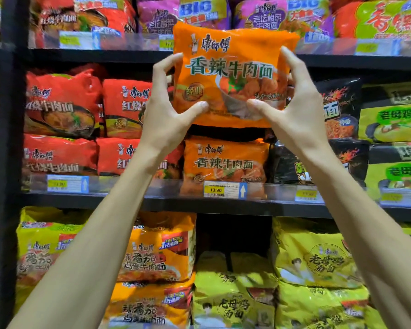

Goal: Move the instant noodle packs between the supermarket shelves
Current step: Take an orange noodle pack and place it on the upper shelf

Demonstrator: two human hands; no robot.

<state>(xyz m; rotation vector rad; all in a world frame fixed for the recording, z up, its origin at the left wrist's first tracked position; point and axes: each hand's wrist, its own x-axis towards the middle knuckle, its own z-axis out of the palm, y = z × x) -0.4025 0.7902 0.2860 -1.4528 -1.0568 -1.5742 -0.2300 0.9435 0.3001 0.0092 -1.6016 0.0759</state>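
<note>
An orange instant noodle multipack (233,67) is held up in front of the middle shelf, its top edge overlapping the upper shelf's price rail. My left hand (169,110) grips its left side, thumb on the lower front. My right hand (294,108) grips its right side the same way. A second orange pack of the same kind (226,162) lies on the middle shelf (152,200) right below the held one, with a dark gap between them.
Red packs (64,103) fill the middle shelf to the left, black packs (342,110) and green-yellow packs (392,119) to the right. Purple and red packs (199,13) line the top shelf. Yellow and orange packs (157,252) crowd the bottom shelf around a dark gap (233,233). A black upright post (7,138) stands at the left.
</note>
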